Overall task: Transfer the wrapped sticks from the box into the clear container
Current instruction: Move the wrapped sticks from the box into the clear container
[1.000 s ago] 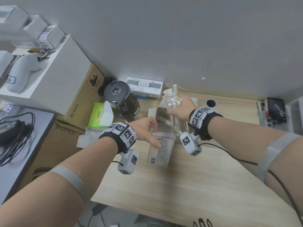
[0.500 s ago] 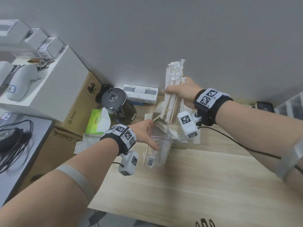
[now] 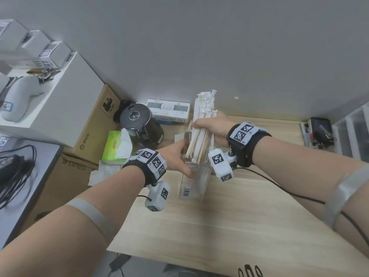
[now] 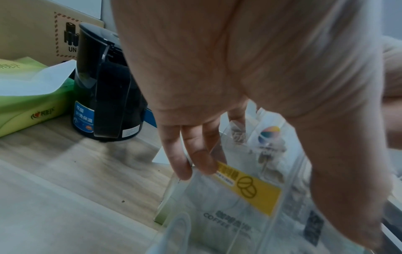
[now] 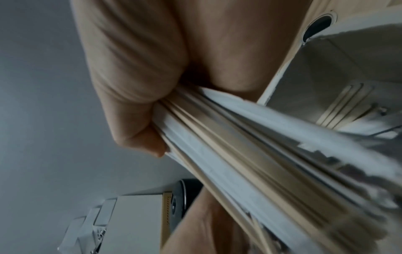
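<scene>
Right hand (image 3: 211, 127) fisted round a thick bundle of wrapped sticks (image 3: 202, 124), fingers and thumb curled tight at mid-length – the right wrist view shows the thumb (image 5: 152, 144) pressed into the paper sleeves. Bundle stands near upright, tilted a little, upper ends fanned above the fist against the grey wall (image 3: 219, 47), lower ends reaching down into the open mouth of the clear container (image 3: 194, 180). Whether the tips touch its bottom cannot be told.

Left hand (image 3: 175, 156) clasps the clear container from its left side near the rim; in the left wrist view the fingers (image 4: 185, 154) curl over the far edge and the thumb lies along the near wall. Container stands upright on the wooden table (image 3: 229, 226), a barcode label on its front face, a yellow-banded printed label showing through the plastic.

The box (image 5: 339, 82) lies just behind the container, mostly hidden by the hands in the head view; the right wrist view shows its pale inside with a few sticks lying in it.

Outward – a dark kettle (image 3: 140, 126) stands left of the hands, a green tissue pack (image 3: 115, 146) beside it, a flat white carton (image 3: 168, 110) against the wall behind. Cardboard boxes (image 3: 93, 124) stacked further left. Keys and small items (image 3: 319, 132) at the right edge of the table, well apart from the work
</scene>
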Demonstrator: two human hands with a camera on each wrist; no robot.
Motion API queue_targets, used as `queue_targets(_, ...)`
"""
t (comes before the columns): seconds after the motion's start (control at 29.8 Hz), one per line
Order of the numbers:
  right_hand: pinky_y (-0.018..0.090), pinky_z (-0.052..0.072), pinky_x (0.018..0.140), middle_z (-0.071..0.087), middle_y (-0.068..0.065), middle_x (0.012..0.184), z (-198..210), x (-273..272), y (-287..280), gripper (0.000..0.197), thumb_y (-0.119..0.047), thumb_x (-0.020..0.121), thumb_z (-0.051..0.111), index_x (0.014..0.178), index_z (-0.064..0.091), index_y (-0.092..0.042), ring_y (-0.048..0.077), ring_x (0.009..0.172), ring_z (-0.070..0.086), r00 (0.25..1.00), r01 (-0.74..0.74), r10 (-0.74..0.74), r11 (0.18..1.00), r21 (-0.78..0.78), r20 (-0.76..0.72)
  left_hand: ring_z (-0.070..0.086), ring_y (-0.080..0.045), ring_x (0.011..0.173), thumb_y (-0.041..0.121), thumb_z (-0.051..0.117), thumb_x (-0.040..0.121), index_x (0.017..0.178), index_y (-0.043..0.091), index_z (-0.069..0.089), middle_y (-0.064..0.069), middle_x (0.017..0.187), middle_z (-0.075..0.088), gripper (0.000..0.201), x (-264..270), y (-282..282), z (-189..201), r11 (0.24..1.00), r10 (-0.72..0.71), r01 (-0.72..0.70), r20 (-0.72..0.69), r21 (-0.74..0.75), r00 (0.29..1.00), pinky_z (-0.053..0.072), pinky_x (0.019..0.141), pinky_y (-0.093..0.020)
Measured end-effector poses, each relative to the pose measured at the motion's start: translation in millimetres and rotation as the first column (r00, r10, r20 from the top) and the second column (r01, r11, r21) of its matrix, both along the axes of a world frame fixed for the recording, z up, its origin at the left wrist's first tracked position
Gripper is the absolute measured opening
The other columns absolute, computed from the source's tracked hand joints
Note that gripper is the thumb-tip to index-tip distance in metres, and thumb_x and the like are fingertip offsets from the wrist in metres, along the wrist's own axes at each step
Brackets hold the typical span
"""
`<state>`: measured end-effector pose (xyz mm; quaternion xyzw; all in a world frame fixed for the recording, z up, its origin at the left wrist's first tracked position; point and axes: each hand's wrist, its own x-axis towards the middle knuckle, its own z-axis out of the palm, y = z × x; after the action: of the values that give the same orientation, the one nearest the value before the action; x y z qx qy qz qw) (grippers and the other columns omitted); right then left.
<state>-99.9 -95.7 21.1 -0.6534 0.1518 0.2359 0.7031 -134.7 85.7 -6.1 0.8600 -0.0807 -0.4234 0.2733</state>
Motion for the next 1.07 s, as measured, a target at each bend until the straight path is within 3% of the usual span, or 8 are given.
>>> queue_targets(0.17, 0.048, 0.060, 0.082, 0.074, 0.018, 0.100, -13, -14, 12, 0.065, -0.014, 0.052, 0.084, 0.113, 0.064, -0.001, 0.032, 0.091, 0.073, 1.000, 0.011, -0.011, 0.998, -0.069, 0.006, 0.062, -0.001, 0.099, 0.020, 0.096, 0.068, 0.141, 0.026, 0.041, 0.015, 0.115, 0.061, 0.092, 0, -5, -2, 0.998, 0.004, -0.004, 0.010, -0.055, 1.000, 0.051, 0.088, -0.022)
queue_targets(0.3, 0.045, 0.060, 0.082, 0.075, 0.014, 0.098, -21, -20, 15, 0.067, -0.013, 0.053, 0.082, 0.116, 0.062, -0.004, 0.029, 0.090, 0.074, 0.999, 0.050, -0.050, 0.994, -0.098, 0.011, 0.060, 0.003, 0.087, 0.020, 0.094, 0.072, 0.132, 0.031, 0.039, 0.018, 0.107, 0.058, 0.082, -1, -4, -4, 0.998, -0.015, 0.016, 0.022, -0.053, 1.000, 0.044, 0.071, -0.011)
queue_targets(0.37, 0.046, 0.060, 0.083, 0.075, 0.012, 0.095, -22, -22, 15, 0.063, -0.016, 0.049, 0.081, 0.110, 0.065, -0.005, 0.030, 0.089, 0.073, 0.998, 0.054, -0.053, 0.992, -0.114, 0.017, 0.061, -0.004, 0.091, 0.023, 0.095, 0.070, 0.140, 0.028, 0.039, 0.016, 0.111, 0.057, 0.089, -3, -3, -4, 0.998, -0.013, 0.014, 0.019, -0.058, 1.000, 0.046, 0.078, -0.017)
queue_targets(0.5, 0.049, 0.059, 0.085, 0.075, 0.012, 0.093, -25, -24, 14, 0.047, -0.015, 0.051, 0.080, 0.095, 0.068, -0.009, 0.030, 0.090, 0.073, 0.997, 0.070, -0.068, 0.988, -0.139, 0.022, 0.058, 0.003, 0.094, 0.022, 0.094, 0.072, 0.142, 0.028, 0.040, 0.019, 0.109, 0.057, 0.089, -3, -1, -6, 0.997, 0.004, -0.002, 0.021, -0.074, 1.000, 0.045, 0.081, -0.018)
queue_targets(0.6, 0.046, 0.059, 0.086, 0.074, 0.009, 0.089, -25, -24, 13, 0.036, -0.008, 0.059, 0.079, 0.093, 0.067, -0.013, 0.028, 0.089, 0.072, 0.997, 0.077, -0.074, 0.989, -0.124, 0.030, 0.061, -0.010, 0.109, 0.022, 0.095, 0.070, 0.146, 0.025, 0.040, 0.013, 0.118, 0.059, 0.094, -2, -2, -7, 0.996, 0.013, -0.011, 0.016, -0.092, 1.000, 0.047, 0.098, -0.028)
queue_targets(0.77, 0.046, 0.058, 0.087, 0.073, 0.009, 0.099, -30, -29, 15, 0.047, 0.004, 0.065, 0.079, 0.103, 0.061, -0.018, 0.028, 0.094, 0.072, 0.991, 0.121, -0.116, 0.989, -0.083, 0.065, 0.060, -0.014, 0.114, 0.041, 0.097, 0.056, 0.147, 0.029, 0.041, 0.009, 0.123, 0.061, 0.108, 2, -1, -10, 0.996, 0.031, -0.030, 0.002, -0.087, 1.000, 0.049, 0.110, -0.042)
queue_targets(0.87, 0.042, 0.059, 0.084, 0.073, 0.006, 0.101, -35, -34, 17, 0.062, 0.004, 0.066, 0.081, 0.117, 0.055, -0.021, 0.025, 0.093, 0.072, 0.986, 0.129, -0.119, 0.988, -0.079, 0.118, 0.060, -0.010, 0.111, 0.039, 0.098, 0.057, 0.147, 0.028, 0.042, 0.010, 0.120, 0.061, 0.106, 4, -1, -10, 0.994, 0.039, -0.041, -0.025, -0.097, 0.999, 0.049, 0.110, -0.040)
queue_targets(1.07, 0.033, 0.060, 0.080, 0.075, 0.002, 0.099, -36, -38, 15, 0.049, -0.004, 0.071, 0.084, 0.112, 0.062, -0.018, 0.019, 0.088, 0.074, 0.987, 0.064, -0.046, 0.991, -0.119, 0.152, 0.061, -0.020, 0.121, 0.059, 0.093, 0.038, 0.151, 0.026, 0.038, 0.000, 0.131, 0.059, 0.130, 5, 2, -12, 0.999, 0.013, -0.015, -0.058, -0.035, 0.998, 0.049, 0.112, -0.044)
